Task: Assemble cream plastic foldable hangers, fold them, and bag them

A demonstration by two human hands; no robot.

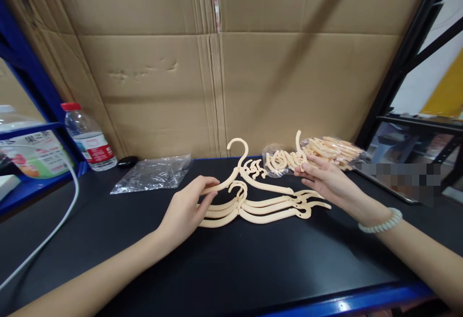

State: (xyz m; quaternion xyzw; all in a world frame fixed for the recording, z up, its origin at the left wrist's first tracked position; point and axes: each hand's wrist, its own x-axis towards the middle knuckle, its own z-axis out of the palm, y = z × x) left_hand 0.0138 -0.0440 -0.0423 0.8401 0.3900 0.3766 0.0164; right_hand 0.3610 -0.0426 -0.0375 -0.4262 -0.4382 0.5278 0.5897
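Observation:
My left hand point(186, 206) pinches the left arm of a cream plastic clothes hanger point(265, 185), its hook pointing up and its right arm ending in a blunt tip. Below it, several similar hangers point(267, 218) lie stacked on the black table, with looped pieces at their right ends. My left fingertips hide the left ends. Between the fingers of my right hand point(327, 179) is a curved cream plastic piece point(298, 144), held upright. Small curved cream pieces point(256, 168) lie just behind the held hanger.
Behind my right hand are a clear bag of curved pieces point(277, 160) and a bag of cream rods point(336, 150). A flattened plastic bag point(152, 173), a black mouse-like object point(128, 161) and a water bottle point(90, 141) stand left. Cardboard point(159, 80) walls the back; a cable point(68, 211) crosses left.

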